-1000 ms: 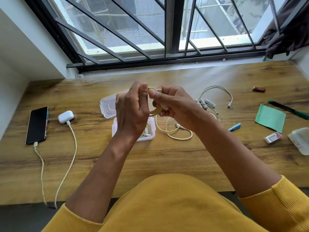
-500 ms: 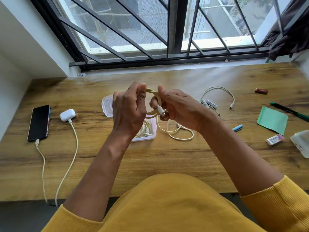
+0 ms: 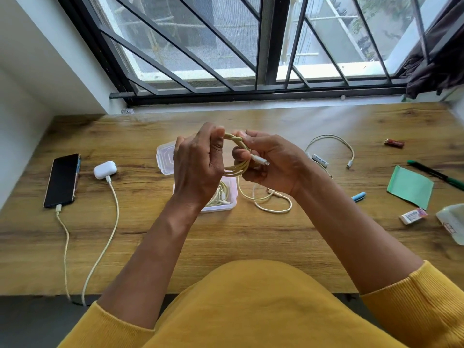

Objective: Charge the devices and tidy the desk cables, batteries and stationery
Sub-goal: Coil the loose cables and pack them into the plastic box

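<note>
A wooden desk [image 3: 251, 237] is stretching below a barred window [image 3: 251, 46], with a dark curtain [image 3: 437, 59] hanging at the right. A person in a yellow sweater [image 3: 251, 310] is raising both hands above the desk's middle. The left hand [image 3: 198, 167] is curling its fingers round one side of a coiled cream cable [image 3: 238, 156], while the right hand [image 3: 273, 164] is pinching the coil's other side, the white plug end lying across its fingers.

Under the hands a clear plastic box [image 3: 226, 207] is sitting with more cable inside, its lid [image 3: 164, 156] lying just behind. A loose cable [image 3: 273, 204] is looping on the desk just right of the box, and a short cable [image 3: 334, 139] is arching farther right, with a battery [image 3: 320, 160] lying beside it.

At the left, a black phone [image 3: 62, 179] and a white earbuds case [image 3: 105, 169] are each lying plugged into a cable running to the desk's near edge.

At the right are lying a green paper [image 3: 411, 187], a green pen [image 3: 437, 174], an eraser [image 3: 413, 216], a blue cap [image 3: 359, 196] and a small red item [image 3: 394, 143].
</note>
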The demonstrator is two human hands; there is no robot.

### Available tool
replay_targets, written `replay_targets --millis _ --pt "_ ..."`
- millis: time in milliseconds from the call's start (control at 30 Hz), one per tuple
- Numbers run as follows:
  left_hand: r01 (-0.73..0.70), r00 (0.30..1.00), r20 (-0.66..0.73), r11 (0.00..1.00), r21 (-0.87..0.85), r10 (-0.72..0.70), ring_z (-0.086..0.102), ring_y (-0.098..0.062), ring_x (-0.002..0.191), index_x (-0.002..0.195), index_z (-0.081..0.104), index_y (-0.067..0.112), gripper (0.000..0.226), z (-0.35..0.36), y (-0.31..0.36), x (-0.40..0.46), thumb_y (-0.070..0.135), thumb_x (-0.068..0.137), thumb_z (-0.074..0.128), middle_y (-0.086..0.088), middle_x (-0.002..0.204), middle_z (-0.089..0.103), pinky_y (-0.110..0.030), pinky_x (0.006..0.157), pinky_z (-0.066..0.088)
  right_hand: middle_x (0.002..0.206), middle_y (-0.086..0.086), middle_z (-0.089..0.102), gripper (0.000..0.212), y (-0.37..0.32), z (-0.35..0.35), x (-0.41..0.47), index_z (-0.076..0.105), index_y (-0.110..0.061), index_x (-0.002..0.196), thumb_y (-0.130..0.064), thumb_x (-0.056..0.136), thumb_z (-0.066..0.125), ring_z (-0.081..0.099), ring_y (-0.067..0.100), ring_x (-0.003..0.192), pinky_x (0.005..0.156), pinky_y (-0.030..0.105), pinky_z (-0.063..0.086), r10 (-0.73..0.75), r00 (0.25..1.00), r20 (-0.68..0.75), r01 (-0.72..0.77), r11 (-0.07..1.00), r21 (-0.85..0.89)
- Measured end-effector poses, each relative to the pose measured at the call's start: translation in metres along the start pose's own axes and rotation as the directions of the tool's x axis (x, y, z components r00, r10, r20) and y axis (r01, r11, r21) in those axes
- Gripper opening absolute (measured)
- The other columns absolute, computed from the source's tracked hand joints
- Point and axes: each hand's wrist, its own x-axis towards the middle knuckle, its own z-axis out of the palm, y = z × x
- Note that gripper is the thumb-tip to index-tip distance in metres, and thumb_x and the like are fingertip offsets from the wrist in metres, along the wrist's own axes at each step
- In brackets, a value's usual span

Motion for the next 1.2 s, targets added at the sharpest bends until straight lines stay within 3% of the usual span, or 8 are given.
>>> replay_targets --millis 167,433,700,833,933,1033,1133,1200 --pt "-0.005 1.0 0.02 1.0 0.017 0.005 0.059 -0.028 0.06 0.094 0.058 0.012 0.04 -0.002 -0.005 -0.001 0.039 0.113 0.035 0.002 0.067 0.058 -0.035 0.058 0.028 0.07 0.0 0.055 0.028 -0.002 0.006 0.001 0.058 -0.018 0.11 -0.045 0.107 0.051 0.041 0.008 0.049 0.049 0.022 0.029 0.015 0.999 -0.032 -0.019 0.991 -0.136" --pt "0.064 0.977 0.213 0.968 -0.243 -0.011 0.058 -0.005 0.062 0.088 0.06 0.021 0.035 -0.004 -0.014 -0.003 0.039 0.113 0.044 0.015 0.068 0.059 -0.034 0.057 0.045 0.075 0.008 0.063 0.032 0.001 -0.008 -0.003 0.073 -0.003 0.105 -0.03 0.107 0.056 0.037 0.007 0.051 0.05 0.019 0.034 -0.042 0.998 -0.036 0.032 0.973 -0.231" --pt "0.455 0.89 0.309 0.684 -0.569 -0.335 0.048 -0.013 0.045 0.095 0.073 0.009 0.032 -0.016 -0.025 0.008 0.036 0.108 0.06 -0.003 0.063 0.062 -0.019 0.041 0.036 0.074 0.008 0.063 0.031 0.005 -0.021 -0.006 0.075 -0.005 0.099 -0.033 0.102 0.061 0.038 0.005 0.048 0.047 0.016 0.029 -0.129 0.986 -0.104 0.105 0.973 -0.206" --pt "0.539 0.841 0.44 0.555 -0.634 -0.314 0.053 -0.014 0.058 0.109 0.075 0.006 0.027 -0.027 -0.031 0.012 0.031 0.1 0.073 -0.006 0.075 0.066 -0.021 0.047 0.04 0.073 0.008 0.061 0.032 0.005 -0.025 -0.005 0.074 -0.003 0.101 -0.031 0.103 0.06 0.04 0.003 0.047 0.045 0.014 0.031 -0.173 0.981 -0.09 0.15 0.964 -0.22" --pt "0.428 0.878 0.44 0.718 -0.549 -0.187 0.064 -0.014 0.081 0.117 0.078 0.019 0.022 -0.028 -0.031 0.014 0.026 0.096 0.078 -0.003 0.097 0.075 -0.025 0.067 0.054 0.074 0.008 0.06 0.033 0.005 -0.024 -0.005 0.072 0.0 0.104 -0.031 0.102 0.059 0.041 0.003 0.047 0.044 0.014 0.036 -0.188 0.98 -0.06 0.167 0.95 -0.263" --pt "0.35 0.911 0.375 0.804 -0.481 -0.172 0.068 -0.016 0.098 0.105 0.082 0.033 0.013 -0.024 -0.029 0.017 0.027 0.094 0.081 0.004 0.108 0.077 -0.031 0.082 0.054 0.074 0.008 0.061 0.036 0.006 -0.024 -0.004 0.072 0.0 0.105 -0.034 0.1 0.06 0.041 0.003 0.047 0.045 0.018 0.032 -0.201 0.979 -0.038 0.181 0.938 -0.295" --pt "0.288 0.935 0.31 0.875 -0.39 -0.169 0.059 -0.013 0.09 0.104 0.083 0.041 0.018 -0.024 -0.029 0.02 0.029 0.09 0.085 0.006 0.104 0.066 -0.028 0.074 0.048 0.074 0.008 0.061 0.035 0.006 -0.026 -0.004 0.073 -0.001 0.104 -0.032 0.103 0.058 0.039 0.004 0.048 0.045 0.022 0.026 -0.215 0.976 -0.034 0.192 0.925 -0.327" --pt "0.252 0.944 0.303 0.882 -0.399 -0.132 0.062 -0.019 0.077 0.106 0.083 0.031 0.018 -0.025 -0.026 0.022 0.021 0.09 0.085 0.002 0.096 0.074 -0.037 0.064 0.053 0.074 0.008 0.06 0.034 0.006 -0.027 -0.005 0.073 -0.001 0.104 -0.031 0.105 0.057 0.038 0.005 0.048 0.045 0.023 0.026 -0.219 0.975 -0.025 0.197 0.918 -0.345"
